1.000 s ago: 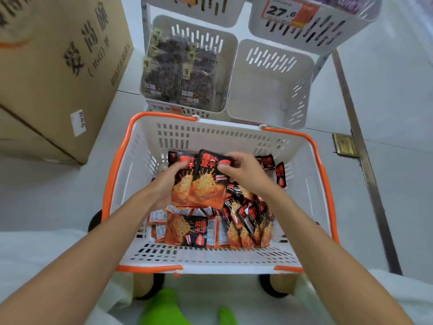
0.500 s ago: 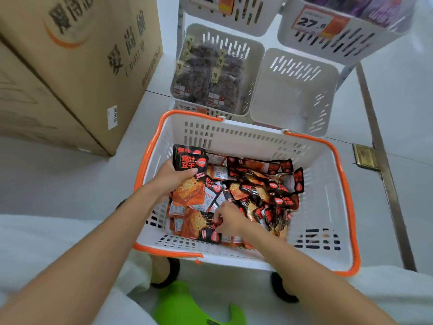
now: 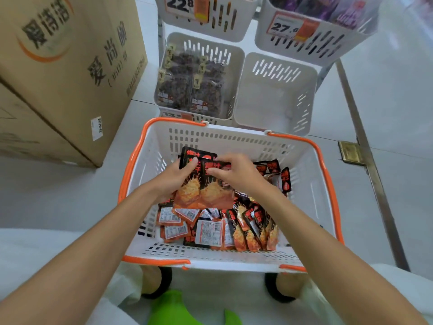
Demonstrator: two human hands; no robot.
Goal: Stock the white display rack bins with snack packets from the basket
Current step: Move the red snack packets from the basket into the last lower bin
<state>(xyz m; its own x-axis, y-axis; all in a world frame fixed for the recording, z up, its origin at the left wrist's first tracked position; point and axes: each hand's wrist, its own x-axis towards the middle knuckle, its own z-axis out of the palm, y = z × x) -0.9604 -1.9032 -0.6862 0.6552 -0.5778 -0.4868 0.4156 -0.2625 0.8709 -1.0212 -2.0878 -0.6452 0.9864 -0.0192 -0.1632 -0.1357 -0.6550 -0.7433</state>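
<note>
Packets [image 3: 203,191], a small orange-and-black stack, sit above the middle of the basket [image 3: 234,138], gripped by both hands. The left hand [image 3: 173,179] curls round the stack's left edge and the right hand [image 3: 239,172] pinches its top right. Below them a loose pile [image 3: 210,231] covers the basket floor toward the near wall; the right side lies bare. Just beyond the far rim, an empty bin [image 3: 274,102] stands open beside a full bin [image 3: 196,85] of dark snacks. An upper bin [image 3: 311,41] overhangs the empty one's far edge. A box [image 3: 70,66] stands close on the left.
</note>
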